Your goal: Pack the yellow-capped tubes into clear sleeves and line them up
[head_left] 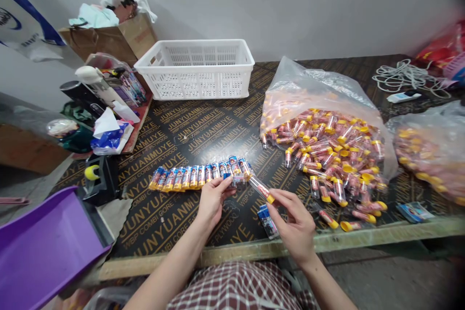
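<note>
Our right hand (297,225) pinches the yellow cap (270,198) of a clear tube (259,187), which points to ten o'clock; our left hand (210,201) pinches a blurred blue-printed piece (237,179) near its far end. On the lettered black table (178,131), wrapped tubes (186,178) line up at ten, a white basket (203,83) at eleven, a tube-filled bag (290,75) at two; a pale wall (218,5) rises at twelve.

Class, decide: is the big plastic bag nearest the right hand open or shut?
Open: yellow-capped tubes spill from the plastic bag's mouth onto the dark tabletop.
</note>
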Demonstrator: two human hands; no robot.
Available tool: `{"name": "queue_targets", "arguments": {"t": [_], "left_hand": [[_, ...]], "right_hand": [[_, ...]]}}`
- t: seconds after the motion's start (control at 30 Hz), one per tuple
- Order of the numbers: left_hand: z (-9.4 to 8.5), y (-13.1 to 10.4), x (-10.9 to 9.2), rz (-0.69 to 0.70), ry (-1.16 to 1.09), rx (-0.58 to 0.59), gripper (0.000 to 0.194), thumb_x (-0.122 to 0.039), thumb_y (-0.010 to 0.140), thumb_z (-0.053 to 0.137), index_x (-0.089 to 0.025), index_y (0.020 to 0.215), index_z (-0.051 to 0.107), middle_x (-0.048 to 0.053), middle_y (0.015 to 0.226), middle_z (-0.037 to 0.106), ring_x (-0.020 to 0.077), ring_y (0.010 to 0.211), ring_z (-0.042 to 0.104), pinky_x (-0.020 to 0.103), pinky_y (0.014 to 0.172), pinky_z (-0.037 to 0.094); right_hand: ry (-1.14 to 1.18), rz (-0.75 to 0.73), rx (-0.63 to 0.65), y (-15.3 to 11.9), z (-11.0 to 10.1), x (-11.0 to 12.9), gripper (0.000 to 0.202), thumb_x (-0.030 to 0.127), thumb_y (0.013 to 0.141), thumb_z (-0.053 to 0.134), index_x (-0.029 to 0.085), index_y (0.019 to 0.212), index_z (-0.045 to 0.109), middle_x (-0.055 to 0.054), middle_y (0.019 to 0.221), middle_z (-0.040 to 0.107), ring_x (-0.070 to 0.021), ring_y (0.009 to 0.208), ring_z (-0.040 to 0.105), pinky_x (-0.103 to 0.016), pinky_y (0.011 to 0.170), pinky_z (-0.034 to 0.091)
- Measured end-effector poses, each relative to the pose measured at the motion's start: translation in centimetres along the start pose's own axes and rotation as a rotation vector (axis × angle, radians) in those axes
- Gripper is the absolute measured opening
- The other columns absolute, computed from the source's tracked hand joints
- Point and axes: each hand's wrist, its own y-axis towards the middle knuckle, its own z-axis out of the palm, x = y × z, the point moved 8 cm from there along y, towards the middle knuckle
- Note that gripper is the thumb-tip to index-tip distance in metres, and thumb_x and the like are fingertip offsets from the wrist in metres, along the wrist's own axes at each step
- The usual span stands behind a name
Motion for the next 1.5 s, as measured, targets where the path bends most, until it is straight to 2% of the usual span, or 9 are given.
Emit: {"name": "queue_targets", "arguments": {"t": [0.3, 0.47, 0.57, 0.7, 0.77, 0.87, 0.97, 1.1, 1.5], "left_hand": [[-0.5, 0.0, -0.2, 0.028, 0.059, -0.037, 0.037, -0.041, 0.048, 0.084, -0.01, 0.061, 0.068, 0.003, 0.055, 0.065, 0.0118, 0.052, 0.061, 0.022, 0.053, 0.05], [-0.1, -0.3, -0.7, 0.103, 0.104, -0.02, 0.035, -0.042, 0.058, 0.078, -0.01, 0.066, 0.068, 0.002, 0.061, 0.065, 0.0099, 0.056, 0.059, 0.022, 0.057, 0.051], [0.8, -0.8, -0.9, 0.11, 0.069, 0.053, 0.031, -0.038, 0.061, 0.078, -0.012, 0.073, 0.066, 0.0, 0.067, 0.066, 0.0098, 0.06, 0.06, 0.023, 0.061, 0.052], [1.9, -1.7, -0.3, 0.006, 0.039, 0.165, 0.043, -0.027, 0.057, 0.082, -0.016, 0.094, 0.064, 0.0, 0.071, 0.067, 0.0103, 0.062, 0.062, 0.022, 0.061, 0.051], [2.5, -2.1, 0.4, -0.053, 0.068, 0.25, 0.041, -0.027, 0.058, 0.082, -0.013, 0.093, 0.065, 0.002, 0.073, 0.068, 0.0104, 0.062, 0.062, 0.022, 0.062, 0.05], [3.0, -2.9, 1.6, -0.137, 0.149, 0.354, 0.032, -0.029, 0.06, 0.081, -0.009, 0.08, 0.068, 0.005, 0.071, 0.068, 0.0102, 0.061, 0.061, 0.022, 0.062, 0.049], [3.2, -3.6, 2.5, -0.198, 0.195, 0.385, 0.032, -0.031, 0.058, 0.081, -0.009, 0.078, 0.069, 0.004, 0.068, 0.067, 0.01, 0.059, 0.059, 0.022, 0.06, 0.047], [3.5, -4.2, 3.3, -0.245, 0.189, 0.413, 0.033, -0.031, 0.057, 0.082, -0.01, 0.079, 0.07, 0.004, 0.07, 0.067, 0.0107, 0.059, 0.06, 0.022, 0.059, 0.047], [3.4, -4.3, 3.0, -0.234, 0.164, 0.367, 0.033, -0.031, 0.054, 0.083, -0.01, 0.075, 0.068, 0.004, 0.065, 0.066, 0.0106, 0.055, 0.06, 0.021, 0.056, 0.046]], "right_hand": [[-0.04, -0.039, -0.018, 0.0, 0.2, 0.4, 0.04, 0.005, 0.078, 0.061, 0.026, 0.112, 0.062, -0.006, 0.104, 0.062, -0.0185, 0.096, 0.06, -0.035, 0.083, 0.052], [0.001, -0.051, 0.122, -0.2, 1.5, 0.8, 0.037, 0.007, 0.079, 0.059, 0.027, 0.111, 0.063, -0.005, 0.104, 0.062, -0.0178, 0.096, 0.061, -0.033, 0.084, 0.051], [0.029, -0.019, 0.21, -0.5, 2.4, 0.4, 0.038, 0.009, 0.083, 0.054, 0.028, 0.115, 0.061, -0.006, 0.11, 0.06, -0.0176, 0.1, 0.059, -0.033, 0.088, 0.05], [0.044, -0.031, 0.266, -0.6, 3.1, 0.2, 0.042, 0.006, 0.084, 0.049, 0.031, 0.118, 0.059, -0.004, 0.101, 0.058, -0.0148, 0.093, 0.059, -0.029, 0.083, 0.051], [0.005, -0.056, 0.253, -0.4, 3.1, 0.2, 0.049, 0.007, 0.08, 0.053, 0.03, 0.123, 0.054, -0.005, 0.102, 0.055, -0.0167, 0.095, 0.058, -0.032, 0.084, 0.052], [-0.003, -0.085, 0.274, 0.1, 3.3, 0.4, 0.068, 0.008, 0.071, 0.057, 0.028, 0.134, 0.041, -0.009, 0.125, 0.045, -0.0246, 0.115, 0.049, -0.041, 0.093, 0.049], [0.084, -0.091, 0.378, 0.2, 4.0, 0.6, 0.08, 0.007, 0.064, 0.054, 0.026, 0.139, 0.031, -0.01, 0.144, 0.03, -0.0284, 0.128, 0.039, -0.045, 0.099, 0.044], [0.175, -0.083, 0.462, -0.2, 4.6, 0.4, 0.082, 0.006, 0.061, 0.05, 0.023, 0.139, 0.031, -0.009, 0.138, 0.041, -0.0267, 0.126, 0.043, -0.045, 0.104, 0.04], [0.253, -0.029, 0.403, -0.4, 4.9, 0.2, 0.075, 0.008, 0.062, 0.051, 0.021, 0.135, 0.035, -0.011, 0.132, 0.048, -0.0257, 0.12, 0.05, -0.043, 0.1, 0.045]]}}
